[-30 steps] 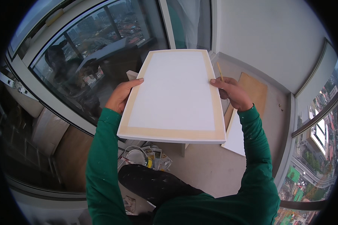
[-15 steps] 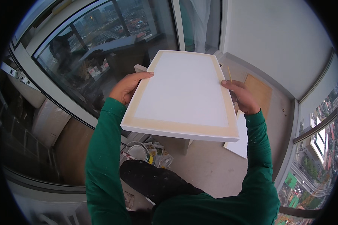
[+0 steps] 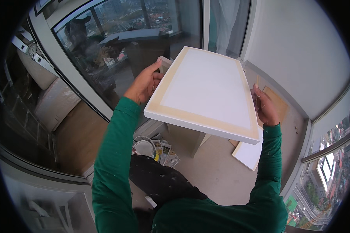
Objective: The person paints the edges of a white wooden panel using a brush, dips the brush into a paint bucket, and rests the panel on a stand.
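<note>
A flat white rectangular board point(image 3: 210, 89) with a beige band around its border lies face up in front of me, tilted. My left hand point(image 3: 146, 81) is at its left edge, the thumb raised off the surface and the fingers loosely bent beside the edge. Beyond the right edge, my right hand point(image 3: 266, 105) is curled, with its thumb up. From its fingers rises a thin, light wooden stick point(image 3: 258, 80); its lower end is hidden. A pale stand point(image 3: 182, 138) shows beneath the board. Whether the board rests fully on it is hidden.
A white bucket point(image 3: 143, 147) stands by my leg among scattered papers point(image 3: 167, 151). On the floor at right lie a second white panel point(image 3: 248, 154) and a brown sheet point(image 3: 277, 101). Glass doors point(image 3: 136, 50) border the left, windows point(image 3: 319, 186) the right.
Both thumbs have come off the board's top face, and my hands have shifted outside its edges. The view has turned, so the board appears farther right, with more of the stand showing.
</note>
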A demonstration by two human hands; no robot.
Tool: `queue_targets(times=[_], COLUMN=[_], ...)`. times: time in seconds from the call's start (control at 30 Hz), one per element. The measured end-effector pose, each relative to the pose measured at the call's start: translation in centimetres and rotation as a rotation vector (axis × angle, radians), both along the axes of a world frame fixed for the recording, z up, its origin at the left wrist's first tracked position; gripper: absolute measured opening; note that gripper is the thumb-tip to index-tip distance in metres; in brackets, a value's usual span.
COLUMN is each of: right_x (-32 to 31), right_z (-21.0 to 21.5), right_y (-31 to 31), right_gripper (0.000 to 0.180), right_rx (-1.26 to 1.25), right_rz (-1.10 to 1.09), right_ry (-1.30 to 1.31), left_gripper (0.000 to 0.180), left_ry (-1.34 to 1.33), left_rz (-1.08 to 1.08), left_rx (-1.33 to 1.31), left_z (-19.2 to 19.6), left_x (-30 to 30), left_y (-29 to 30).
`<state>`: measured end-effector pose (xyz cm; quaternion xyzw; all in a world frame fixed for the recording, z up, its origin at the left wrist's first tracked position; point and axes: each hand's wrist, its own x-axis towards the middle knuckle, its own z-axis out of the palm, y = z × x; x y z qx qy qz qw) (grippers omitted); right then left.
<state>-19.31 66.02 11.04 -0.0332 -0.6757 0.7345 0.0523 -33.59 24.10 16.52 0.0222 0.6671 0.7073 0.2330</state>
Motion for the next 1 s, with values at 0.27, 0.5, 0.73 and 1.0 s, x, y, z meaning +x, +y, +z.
queue_targets(times=[0.27, 0.5, 0.73, 1.0], right_x=[3.6, 6.9, 17.4, 16.3], right_z=[-6.3, -21.3, -31.4, -16.3], right_y=[-0.2, -5.8, -15.2, -16.1], right_gripper=[0.038, 0.025, 0.049, 0.055], right_rx=[-0.338, -0.133, 0.285, 0.519], right_rz=[-0.16, -0.538, -0.091, 0.354], right_ry=[0.115, 0.124, -0.173, 0.183], left_gripper=[0.088, 0.074, 0.062, 0.04], left_ry=[-0.003, -0.07, -0.118, 0.026], left_rz=[0.244, 0.378, 0.539, 0.741], left_rx=[0.024, -0.034, -0.182, -0.657], left_z=[-4.4, -10.2, -19.1, -25.0], left_x=[5.0, 10.5, 18.7, 27.0], left_y=[-8.6, -17.6, -31.2, -37.5])
